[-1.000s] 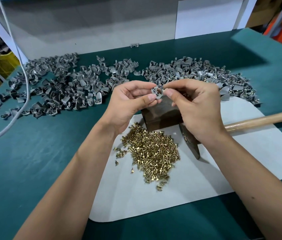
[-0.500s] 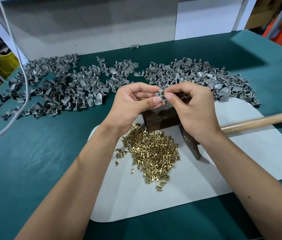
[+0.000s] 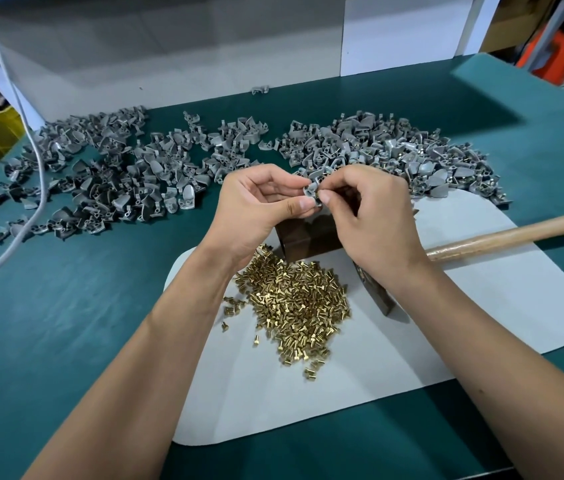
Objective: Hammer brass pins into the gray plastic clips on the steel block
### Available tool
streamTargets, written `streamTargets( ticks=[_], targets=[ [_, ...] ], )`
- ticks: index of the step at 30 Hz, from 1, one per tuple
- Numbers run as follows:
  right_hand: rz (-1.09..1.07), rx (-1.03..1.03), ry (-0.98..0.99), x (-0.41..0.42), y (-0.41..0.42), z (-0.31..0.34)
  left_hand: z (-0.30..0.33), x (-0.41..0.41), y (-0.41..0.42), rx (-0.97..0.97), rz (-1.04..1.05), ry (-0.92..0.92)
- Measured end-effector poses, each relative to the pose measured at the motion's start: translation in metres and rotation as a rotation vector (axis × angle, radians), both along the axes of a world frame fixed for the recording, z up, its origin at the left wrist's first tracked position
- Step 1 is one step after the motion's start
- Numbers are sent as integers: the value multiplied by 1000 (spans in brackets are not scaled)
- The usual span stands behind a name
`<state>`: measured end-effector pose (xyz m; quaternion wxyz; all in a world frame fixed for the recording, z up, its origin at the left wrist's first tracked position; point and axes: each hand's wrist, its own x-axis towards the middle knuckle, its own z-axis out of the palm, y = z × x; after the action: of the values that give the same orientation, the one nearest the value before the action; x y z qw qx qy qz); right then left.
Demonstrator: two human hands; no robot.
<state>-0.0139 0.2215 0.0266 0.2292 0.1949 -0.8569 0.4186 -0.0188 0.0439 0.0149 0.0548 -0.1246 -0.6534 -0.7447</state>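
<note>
Teal-green felt bench top (image 3: 66,323) w/ a white wall panel behind is filling the room's front. Both hands are meeting just above the dark steel block (image 3: 308,237), fingertips together. Left hand (image 3: 256,209) is pinching a small gray plastic clip (image 3: 310,190) btwn thumb & fingers; right hand (image 3: 374,216) is pinching at the same clip from the other side, thumb and forefinger pressing a small brass pin (image 3: 317,195) against it; can't tell how far it's seated. Steel block is sitting on a white rounded mat (image 3: 481,323), mostly hidden under the hands. Loose heap of short brass pins (image 3: 294,303) is lying on the mat just in front of the block, near the left wrist. Hammer w/ a pale wooden handle (image 3: 516,233) is lying on the mat to the right, its dark metal head (image 3: 379,299) showing under the right wrist. Farther back, gray clips are spreading in two big piles: one left (image 3: 107,178), one right (image 3: 395,147) behind the hands. Lone clip (image 3: 260,89) is sitting by the wall. Gray cable (image 3: 36,161) is trailing over the left pile.
</note>
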Motion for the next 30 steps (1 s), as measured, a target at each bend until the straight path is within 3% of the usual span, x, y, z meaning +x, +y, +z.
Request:
streamTargets(
  ticks=[13,21,30],
  targets=[
    [-71,80,11,2,-1,-1,-7,-3,12,-108,91,78],
    [142,104,60,-13,22,5,-5,-4,7,-13,47,17],
    [192,106,238,-19,27,0,-2,-3,4,14,-24,-45]
  ],
)
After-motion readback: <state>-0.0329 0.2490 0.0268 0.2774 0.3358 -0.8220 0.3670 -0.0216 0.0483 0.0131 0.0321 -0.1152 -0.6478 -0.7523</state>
